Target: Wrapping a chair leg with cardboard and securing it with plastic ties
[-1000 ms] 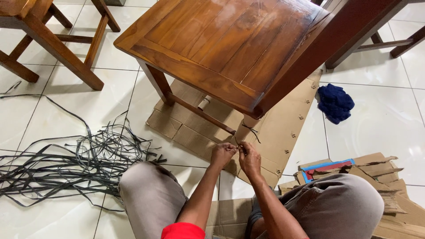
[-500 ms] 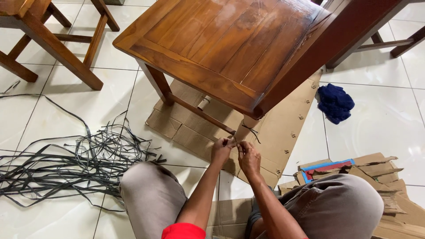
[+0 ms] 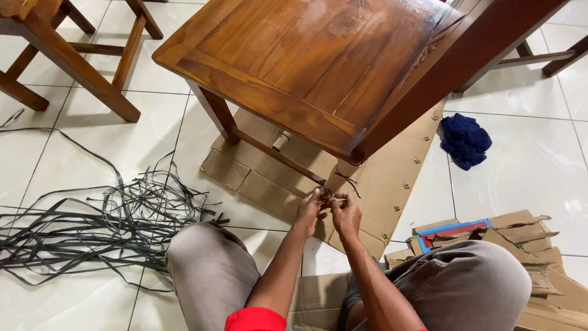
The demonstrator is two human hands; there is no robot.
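Observation:
A glossy brown wooden chair (image 3: pixel 318 61) stands on flattened cardboard (image 3: pixel 392 178). Its near front leg (image 3: pixel 339 178) is wrapped in brown paper, with a thin black strap (image 3: pixel 349 181) tied round it. My left hand (image 3: pixel 309 211) and my right hand (image 3: pixel 346 216) meet at the foot of that leg. The fingertips of both pinch a thin dark strap end between them, close against the wrapping. What lies under the fingers is hidden. My knees in grey trousers sit on either side of my arms.
A tangle of loose black straps (image 3: pixel 104 214) lies on the white tiles at the left. A dark blue cloth (image 3: pixel 465 141) lies at the right, with torn cardboard scraps (image 3: pixel 508 230) nearer. Another wooden chair frame (image 3: pixel 73 55) stands at the top left.
Both hands have shifted slightly up and closer to the wrapped leg. The fingers have drawn together on the strap. The chair has not moved.

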